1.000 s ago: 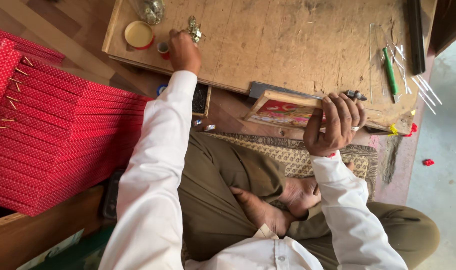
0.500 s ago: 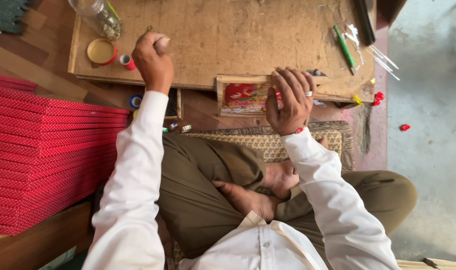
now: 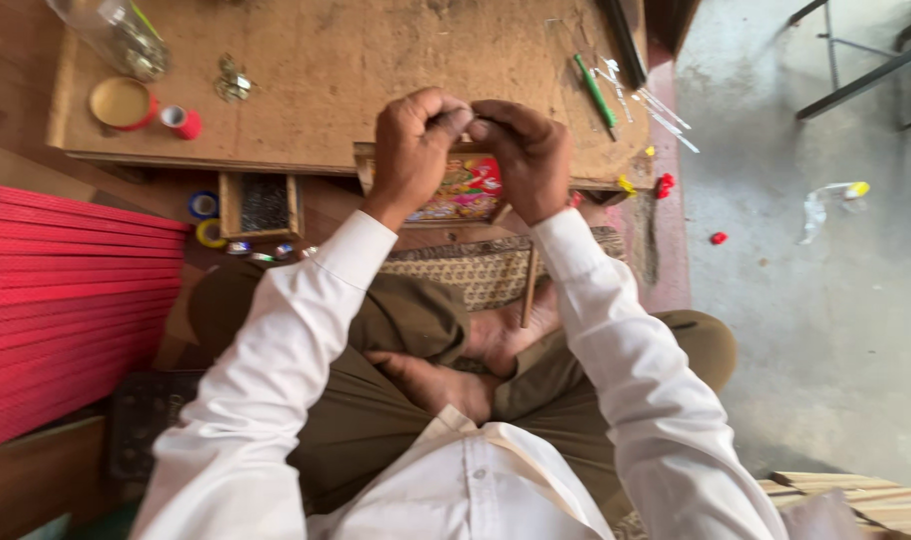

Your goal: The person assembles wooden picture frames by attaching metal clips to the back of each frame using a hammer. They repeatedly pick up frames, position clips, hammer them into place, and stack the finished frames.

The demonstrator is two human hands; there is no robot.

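Both hands now joined: left hand (image 3: 413, 150), right hand (image 3: 529, 155) pinching small object (image 3: 468, 121).

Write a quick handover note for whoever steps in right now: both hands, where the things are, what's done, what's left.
Left hand and right hand meet fingertip to fingertip above the colourful box, pinching something too small to identify.
The box sits open at the front edge of the low wooden board.
Small metal pieces lie on the board; a stack of red strips lies to the left.
How much is done or left cannot be told.
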